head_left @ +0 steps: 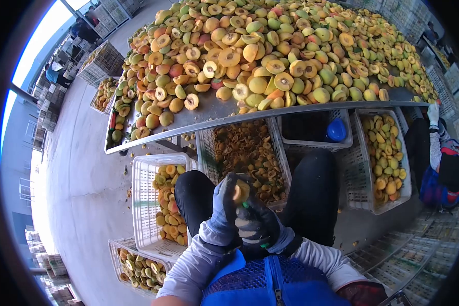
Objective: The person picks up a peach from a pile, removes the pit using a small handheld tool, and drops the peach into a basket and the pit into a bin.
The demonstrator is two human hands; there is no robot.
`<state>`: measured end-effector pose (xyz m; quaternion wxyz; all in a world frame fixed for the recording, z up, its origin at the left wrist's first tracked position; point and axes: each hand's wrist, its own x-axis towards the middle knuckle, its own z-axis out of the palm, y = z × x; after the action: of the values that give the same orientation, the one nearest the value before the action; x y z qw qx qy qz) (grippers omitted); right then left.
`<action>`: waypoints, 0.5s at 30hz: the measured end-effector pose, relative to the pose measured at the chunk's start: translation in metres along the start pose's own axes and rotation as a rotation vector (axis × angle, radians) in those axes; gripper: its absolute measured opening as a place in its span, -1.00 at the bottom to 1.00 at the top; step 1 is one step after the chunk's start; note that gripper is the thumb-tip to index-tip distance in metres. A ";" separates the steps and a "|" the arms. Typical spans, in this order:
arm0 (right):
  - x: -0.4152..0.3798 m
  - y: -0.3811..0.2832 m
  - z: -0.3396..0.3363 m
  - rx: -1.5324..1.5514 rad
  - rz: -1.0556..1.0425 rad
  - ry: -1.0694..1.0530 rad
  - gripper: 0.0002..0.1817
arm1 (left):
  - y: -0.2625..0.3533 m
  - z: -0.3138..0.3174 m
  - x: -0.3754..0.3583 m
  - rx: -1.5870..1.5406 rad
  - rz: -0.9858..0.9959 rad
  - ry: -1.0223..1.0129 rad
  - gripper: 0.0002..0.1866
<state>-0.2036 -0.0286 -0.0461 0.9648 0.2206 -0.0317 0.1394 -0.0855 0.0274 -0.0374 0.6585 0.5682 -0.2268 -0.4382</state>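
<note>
Both of my hands are gloved and close together above my lap. My left hand point(224, 204) is closed round a yellow-orange fruit half point(240, 192). Touching it from the right, my right hand point(258, 224) has its fingers wrapped round a tool, of which only bits of green show near the fruit and below the palm. Behind my hands stands a crate point(206, 153) full of brown-orange scraps. A white crate point(141, 204) holding fruit halves is beside my left knee. Beyond is a metal table point(209, 116) heaped with halved fruit point(270, 66).
Under the table are a bin with a blue scoop-like item point(336, 130) and a crate point(361, 188) of fruit halves. Another crate point(118, 265) sits at lower left. A gloved co-worker point(443, 163) is at the right; people and stacked crates stand farther back.
</note>
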 end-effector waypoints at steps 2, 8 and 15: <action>-0.002 0.002 0.014 -0.206 -0.141 -0.012 -0.55 | -0.028 -0.002 -0.004 -0.658 -0.308 0.306 -0.64; -0.018 -0.029 -0.015 -0.098 -0.426 0.273 -0.57 | -0.011 -0.056 0.006 0.087 -0.138 0.165 -0.77; -0.004 -0.030 0.013 -0.403 -0.425 0.699 -0.55 | 0.051 -0.061 -0.023 0.443 0.050 0.070 -0.75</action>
<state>-0.1994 -0.0613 -0.0473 0.9485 -0.0304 0.3154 -0.0048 -0.0319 0.0786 0.0002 0.5358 0.7080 -0.3083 -0.3415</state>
